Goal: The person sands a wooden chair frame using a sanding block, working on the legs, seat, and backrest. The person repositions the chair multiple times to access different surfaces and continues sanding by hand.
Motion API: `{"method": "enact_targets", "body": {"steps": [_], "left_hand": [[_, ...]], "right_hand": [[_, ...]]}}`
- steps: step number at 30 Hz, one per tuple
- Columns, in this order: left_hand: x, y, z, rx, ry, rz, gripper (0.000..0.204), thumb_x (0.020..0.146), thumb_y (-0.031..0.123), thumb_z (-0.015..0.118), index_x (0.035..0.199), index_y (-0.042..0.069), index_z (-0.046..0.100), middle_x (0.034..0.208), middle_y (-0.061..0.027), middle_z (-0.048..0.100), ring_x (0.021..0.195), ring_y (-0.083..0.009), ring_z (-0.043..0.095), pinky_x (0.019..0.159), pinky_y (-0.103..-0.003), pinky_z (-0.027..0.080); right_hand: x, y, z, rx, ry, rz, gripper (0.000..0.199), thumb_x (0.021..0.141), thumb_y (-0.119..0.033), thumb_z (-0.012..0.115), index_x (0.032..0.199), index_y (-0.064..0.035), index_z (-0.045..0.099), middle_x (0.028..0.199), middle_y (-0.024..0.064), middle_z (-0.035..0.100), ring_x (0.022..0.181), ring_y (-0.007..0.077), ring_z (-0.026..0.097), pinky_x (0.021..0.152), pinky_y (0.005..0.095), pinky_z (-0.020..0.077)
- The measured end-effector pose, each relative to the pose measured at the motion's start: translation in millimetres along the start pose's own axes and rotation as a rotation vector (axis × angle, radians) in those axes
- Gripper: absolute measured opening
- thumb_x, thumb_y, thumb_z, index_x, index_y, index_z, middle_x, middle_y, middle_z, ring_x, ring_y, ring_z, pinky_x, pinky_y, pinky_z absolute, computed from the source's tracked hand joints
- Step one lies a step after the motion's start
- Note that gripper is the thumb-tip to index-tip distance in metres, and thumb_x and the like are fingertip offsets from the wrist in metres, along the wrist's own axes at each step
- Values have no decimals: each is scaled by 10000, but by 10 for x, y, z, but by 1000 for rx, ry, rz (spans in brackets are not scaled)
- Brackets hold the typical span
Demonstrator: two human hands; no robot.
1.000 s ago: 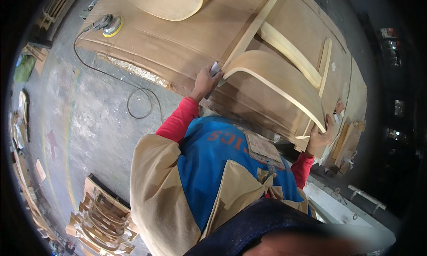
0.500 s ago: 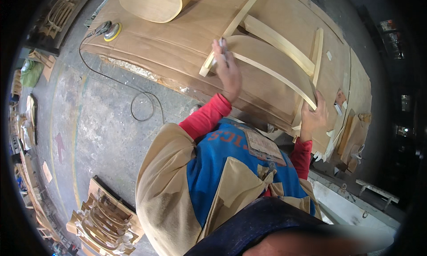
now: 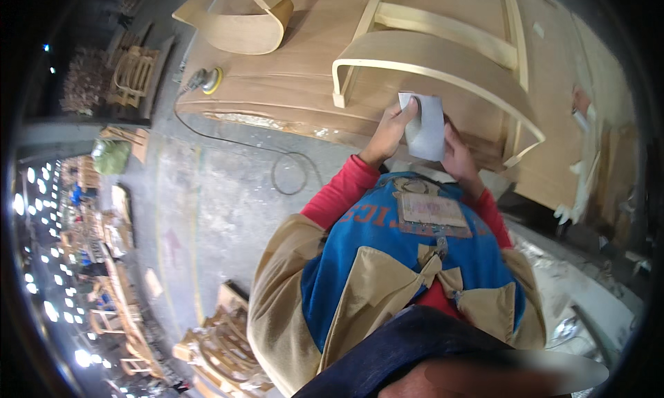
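Note:
Close in front of my chest, a bent pale grey sheet of sandpaper (image 3: pixel 427 129) is held between my hands. My left hand (image 3: pixel 389 133) is closed on its left edge, the thumb lying over its face. My right hand (image 3: pixel 459 156) grips its right side, with part of the fingers hidden behind it. Just beyond the hands, a wooden chair frame (image 3: pixel 422 57) with a wide curved band and straight bars rests on the cardboard-covered table (image 3: pixel 304 97). Neither hand touches this frame.
A second curved wooden piece (image 3: pixel 252 34) lies at the table's far left. Near it sits a disc sander (image 3: pixel 209 81), its cord (image 3: pixel 277 150) trailing onto the floor. More curved wooden frames (image 3: pixel 225 349) are stacked at lower left. A green bag (image 3: pixel 111 156) stands farther left.
Both hands have left the chair frame and come together nearer my body. The sandpaper, earlier mostly covered by my left hand, now shows between both hands. The view has shifted.

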State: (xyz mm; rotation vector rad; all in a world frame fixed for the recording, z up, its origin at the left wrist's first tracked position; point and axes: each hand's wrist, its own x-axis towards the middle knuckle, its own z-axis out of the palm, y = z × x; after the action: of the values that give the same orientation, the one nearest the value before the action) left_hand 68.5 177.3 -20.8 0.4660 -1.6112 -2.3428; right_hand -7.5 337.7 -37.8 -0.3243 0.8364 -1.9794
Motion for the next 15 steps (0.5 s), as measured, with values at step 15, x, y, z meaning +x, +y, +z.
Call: {"method": "enact_targets", "body": {"steps": [15], "left_hand": [[201, 1091, -892, 1276, -25, 687, 186, 894, 166, 665, 996, 11, 683, 921, -153, 695, 772, -279, 648, 746, -353, 509]], "right_hand": [[1241, 1008, -58, -245, 385, 13, 353, 859, -250, 695, 1080, 22, 656, 947, 66, 676, 837, 152, 631, 739, 322, 507]]}}
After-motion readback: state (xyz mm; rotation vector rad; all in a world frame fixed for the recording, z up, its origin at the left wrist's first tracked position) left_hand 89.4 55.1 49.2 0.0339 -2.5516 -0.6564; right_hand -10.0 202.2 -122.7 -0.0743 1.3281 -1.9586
